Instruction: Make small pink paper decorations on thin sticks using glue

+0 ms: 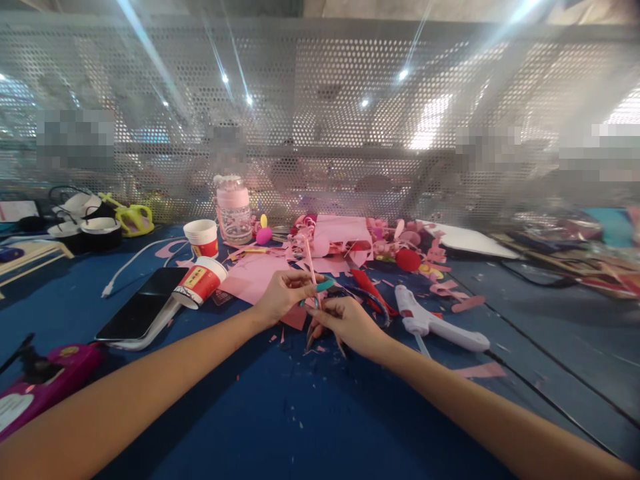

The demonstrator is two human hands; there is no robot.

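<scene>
Blue tbl (pixel 300 427); tipped cup (pixel 206 283) label (pixel 192 278) illegible; L hand (pixel 283 293), R hand (pixel 353 325): grip pinched on pink strip (pixel 310 259).

My left hand (pixel 283 297) and right hand (pixel 353 323): bare. Forearms (pixel 165 377) behind them: bare too, slender, tapering handward.

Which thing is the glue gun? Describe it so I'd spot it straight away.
On the blue tabletop, look to the right of the right hand. There lies a white, pistol-shaped glue gun, a black cord trailing from one end. Its white colour sets it apart from the pink strips beside it.
</scene>
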